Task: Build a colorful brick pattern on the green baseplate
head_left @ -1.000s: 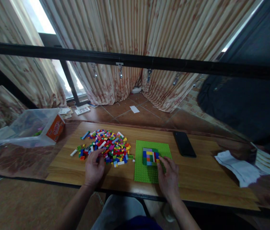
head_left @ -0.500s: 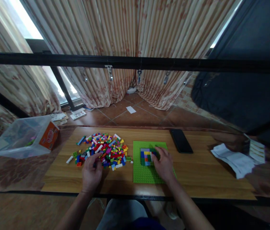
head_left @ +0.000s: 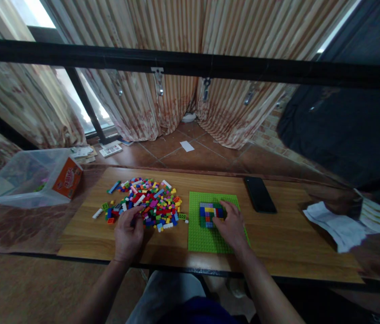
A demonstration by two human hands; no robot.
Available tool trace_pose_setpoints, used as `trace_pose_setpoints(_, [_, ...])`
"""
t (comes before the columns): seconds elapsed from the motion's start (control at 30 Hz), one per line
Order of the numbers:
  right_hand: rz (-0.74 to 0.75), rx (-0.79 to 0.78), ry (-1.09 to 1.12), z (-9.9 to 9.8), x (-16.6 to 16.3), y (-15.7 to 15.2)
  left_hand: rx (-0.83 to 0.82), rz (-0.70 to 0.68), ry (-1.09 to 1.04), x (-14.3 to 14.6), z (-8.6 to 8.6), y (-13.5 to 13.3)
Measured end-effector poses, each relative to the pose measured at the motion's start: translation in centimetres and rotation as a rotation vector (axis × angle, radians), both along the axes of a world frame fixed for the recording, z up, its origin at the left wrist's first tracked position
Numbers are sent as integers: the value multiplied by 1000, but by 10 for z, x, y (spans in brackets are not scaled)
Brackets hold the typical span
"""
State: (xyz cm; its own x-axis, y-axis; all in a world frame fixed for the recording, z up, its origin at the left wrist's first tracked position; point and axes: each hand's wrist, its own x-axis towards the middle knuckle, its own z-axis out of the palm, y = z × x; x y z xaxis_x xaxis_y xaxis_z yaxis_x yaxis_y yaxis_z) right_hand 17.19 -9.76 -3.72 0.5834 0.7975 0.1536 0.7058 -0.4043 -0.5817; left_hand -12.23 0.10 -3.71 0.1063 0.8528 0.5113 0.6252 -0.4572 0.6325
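Observation:
A green baseplate [head_left: 206,239] lies on the wooden table [head_left: 277,243], with a small block of multicoloured bricks [head_left: 209,213] built on its far half. My right hand [head_left: 232,227] rests on the plate, fingertips touching the right side of that brick block. A loose pile of coloured bricks [head_left: 149,204] spreads to the left of the plate. My left hand [head_left: 128,234] lies at the pile's near edge, its fingers curled among the bricks; whether it holds one is hidden.
A black phone [head_left: 260,194] lies right of the baseplate. Crumpled white paper [head_left: 338,227] sits at the far right. A clear plastic bin [head_left: 24,177] with an orange box [head_left: 67,177] stands at the left. A black bar [head_left: 190,63] crosses overhead, curtains behind.
My right hand moved forward from the plate's near right onto the brick block's right side. My left hand stayed at the pile's edge. The camera shifted slightly.

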Motion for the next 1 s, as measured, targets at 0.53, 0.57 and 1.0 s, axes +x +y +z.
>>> trace_pose_setpoints(0.53, [7,-65,-13,-1,4,7,-21,14,-14,1,0,-1])
trace_pose_setpoints(0.57, [14,-60,-15,-1,3,7,-26,17,-18,1,0,-1])
trace_pose_setpoints(1.0, [-51,253,405,-11,42,6,-17,-36,-14,1,-1,0])
